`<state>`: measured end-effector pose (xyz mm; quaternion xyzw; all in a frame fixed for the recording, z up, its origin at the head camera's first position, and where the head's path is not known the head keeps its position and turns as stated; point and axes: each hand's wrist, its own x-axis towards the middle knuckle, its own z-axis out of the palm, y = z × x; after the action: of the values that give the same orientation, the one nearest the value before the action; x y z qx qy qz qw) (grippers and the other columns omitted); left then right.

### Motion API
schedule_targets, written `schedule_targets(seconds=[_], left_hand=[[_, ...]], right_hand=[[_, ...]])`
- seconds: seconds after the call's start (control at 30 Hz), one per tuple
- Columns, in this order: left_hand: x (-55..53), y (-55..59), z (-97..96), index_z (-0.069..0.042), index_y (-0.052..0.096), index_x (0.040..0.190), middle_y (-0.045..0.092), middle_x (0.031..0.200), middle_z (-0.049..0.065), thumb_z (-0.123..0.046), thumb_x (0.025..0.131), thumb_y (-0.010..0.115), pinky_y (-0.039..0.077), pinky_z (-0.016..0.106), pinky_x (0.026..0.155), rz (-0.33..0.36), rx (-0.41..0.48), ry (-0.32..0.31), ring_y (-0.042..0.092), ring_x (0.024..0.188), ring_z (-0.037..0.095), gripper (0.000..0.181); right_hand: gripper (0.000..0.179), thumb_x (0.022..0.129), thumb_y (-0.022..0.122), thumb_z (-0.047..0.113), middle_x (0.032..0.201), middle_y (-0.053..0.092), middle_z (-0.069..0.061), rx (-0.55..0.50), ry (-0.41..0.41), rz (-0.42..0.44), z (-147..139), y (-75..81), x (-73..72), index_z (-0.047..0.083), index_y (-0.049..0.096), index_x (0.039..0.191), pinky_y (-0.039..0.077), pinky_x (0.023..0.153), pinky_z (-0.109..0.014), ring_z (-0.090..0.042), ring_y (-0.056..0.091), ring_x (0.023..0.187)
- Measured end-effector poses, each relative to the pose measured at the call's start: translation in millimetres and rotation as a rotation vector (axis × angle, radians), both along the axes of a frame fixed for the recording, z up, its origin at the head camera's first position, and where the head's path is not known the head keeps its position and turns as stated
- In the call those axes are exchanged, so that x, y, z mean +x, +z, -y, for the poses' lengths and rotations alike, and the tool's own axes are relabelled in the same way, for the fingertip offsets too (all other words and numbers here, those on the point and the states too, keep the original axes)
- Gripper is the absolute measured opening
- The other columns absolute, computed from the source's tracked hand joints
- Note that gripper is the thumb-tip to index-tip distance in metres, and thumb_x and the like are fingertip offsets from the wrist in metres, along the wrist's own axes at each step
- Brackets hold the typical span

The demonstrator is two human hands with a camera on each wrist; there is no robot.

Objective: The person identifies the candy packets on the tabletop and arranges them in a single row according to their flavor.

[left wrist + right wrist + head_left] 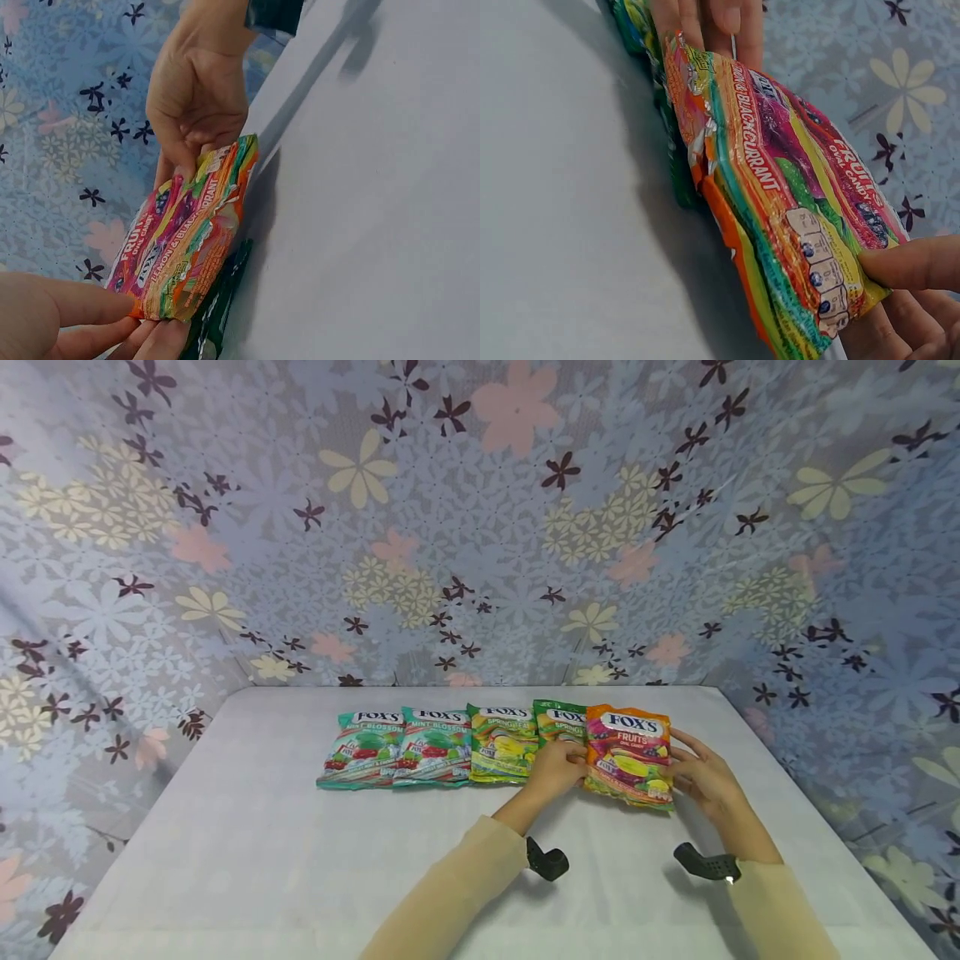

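Observation:
Between both hands is an orange and pink bag of Fox's fruit candy (628, 758), raised above the table at the right end of a row. The right hand (705, 777) pinches its right edge, thumb on the front in the right wrist view and fingers behind. At the opposite edge, the left hand (557, 767) holds the bag, its fingertips (161, 341) at the corner. Partly covered by this bag and the left hand is a green Spring Tea bag (562, 718). Another Spring Tea bag (501, 747) lies just left of it.
Two teal Mint Blossom bags, an outer one (362, 752) and an inner one (435, 750), continue the row leftward. All lie on a white-covered table (300, 860). Flower-patterned cloth (480, 527) rises behind the table and along both sides. Dark devices sit at both wrists.

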<state>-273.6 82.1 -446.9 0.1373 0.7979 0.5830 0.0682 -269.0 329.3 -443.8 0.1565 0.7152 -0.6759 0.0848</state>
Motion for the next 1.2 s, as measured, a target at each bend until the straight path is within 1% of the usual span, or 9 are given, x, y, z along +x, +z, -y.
schedule_targets(seconds=[0.17, 0.23, 0.33, 0.5, 0.77, 0.87, 1.0, 1.1, 1.2], left_hand=[[1.7, 4.9, -7.4, 0.007, 0.067, 0.115, 0.070, 0.099, 0.011, -0.004, 0.089, 0.066, 0.051, 0.020, 0.066, -0.040, -0.068, 0.004, 0.066, 0.079, 0.014, 0.028], [3.0, 7.1, -9.4, 0.005, 0.067, 0.117, 0.070, 0.106, 0.010, -0.009, 0.091, 0.065, 0.051, 0.022, 0.070, -0.042, -0.093, -0.011, 0.066, 0.088, 0.016, 0.030], [4.2, 8.2, -11.4, 0.003, 0.065, 0.122, 0.067, 0.117, 0.010, -0.015, 0.093, 0.064, 0.050, 0.023, 0.077, -0.026, -0.097, -0.064, 0.063, 0.101, 0.016, 0.034], [3.5, 4.4, -15.1, 0.002, 0.062, 0.126, 0.066, 0.117, 0.009, -0.018, 0.094, 0.062, 0.048, 0.020, 0.074, -0.026, -0.090, -0.160, 0.060, 0.096, 0.011, 0.038], [8.9, 7.1, -25.8, -0.003, 0.055, 0.136, 0.055, 0.136, 0.003, -0.027, 0.096, 0.061, 0.047, 0.027, 0.090, -0.013, -0.170, -0.273, 0.053, 0.120, 0.016, 0.047], [11.0, 7.8, -29.4, -0.008, 0.055, 0.137, 0.054, 0.136, 0.001, -0.029, 0.095, 0.061, 0.045, 0.031, 0.093, 0.007, -0.160, -0.271, 0.050, 0.124, 0.017, 0.047], [12.3, 8.5, -32.2, -0.012, 0.059, 0.133, 0.059, 0.127, 0.001, -0.027, 0.093, 0.064, 0.047, 0.033, 0.088, 0.062, -0.084, -0.189, 0.055, 0.114, 0.017, 0.042], [12.6, 9.8, -31.9, -0.009, 0.060, 0.130, 0.062, 0.115, 0.002, -0.023, 0.093, 0.064, 0.047, 0.032, 0.085, 0.103, 0.000, -0.140, 0.057, 0.104, 0.016, 0.039], [12.4, 11.2, -31.1, -0.005, 0.059, 0.129, 0.063, 0.109, 0.002, -0.020, 0.093, 0.062, 0.047, 0.031, 0.085, 0.119, 0.041, -0.141, 0.058, 0.101, 0.015, 0.039]], right_hand=[[0.087, 0.086, 0.066, -0.002, 0.158, 0.019, -0.017, 0.027, -0.015, 0.006, -7, 2.4, -8.2, 0.021, 0.018, 0.156, 0.048, 0.074, -0.020, -0.022, 0.044, 0.119], [0.086, 0.087, 0.065, -0.002, 0.158, 0.018, -0.016, 0.027, -0.018, 0.009, -11, 2.4, -11.9, 0.020, 0.018, 0.156, 0.048, 0.082, -0.024, -0.023, 0.043, 0.121], [0.085, 0.087, 0.064, -0.003, 0.158, 0.017, -0.015, 0.014, -0.025, 0.018, -15, 3.0, -15.6, 0.018, 0.018, 0.156, 0.048, 0.082, -0.025, -0.024, 0.043, 0.121], [0.086, 0.087, 0.063, -0.005, 0.159, 0.016, -0.014, -0.038, -0.062, 0.045, -19, 4.4, -18.4, 0.018, 0.018, 0.156, 0.050, 0.072, -0.021, -0.023, 0.043, 0.120], [0.085, 0.086, 0.063, -0.004, 0.158, 0.017, -0.012, 0.018, -0.112, 0.081, -26, -3.0, -21.8, 0.017, 0.019, 0.156, 0.042, 0.097, -0.035, -0.031, 0.032, 0.134], [0.081, 0.089, 0.061, -0.001, 0.158, 0.016, -0.014, 0.048, -0.110, 0.082, -28, -6.8, -22.3, 0.015, 0.018, 0.156, 0.038, 0.102, -0.038, -0.032, 0.031, 0.134], [0.078, 0.090, 0.060, -0.001, 0.158, 0.018, -0.015, 0.054, -0.119, 0.089, -29, -10.9, -25.1, 0.013, 0.019, 0.155, 0.037, 0.104, -0.040, -0.032, 0.031, 0.135], [0.078, 0.088, 0.062, -0.003, 0.157, 0.020, -0.012, 0.031, -0.143, 0.098, -29, -12.6, -28.2, 0.013, 0.024, 0.154, 0.045, 0.094, -0.032, -0.028, 0.037, 0.133], [0.077, 0.087, 0.063, -0.004, 0.156, 0.024, -0.011, 0.015, -0.164, 0.101, -29, -13.5, -30.2, 0.012, 0.027, 0.153, 0.049, 0.075, -0.021, -0.021, 0.048, 0.121]])
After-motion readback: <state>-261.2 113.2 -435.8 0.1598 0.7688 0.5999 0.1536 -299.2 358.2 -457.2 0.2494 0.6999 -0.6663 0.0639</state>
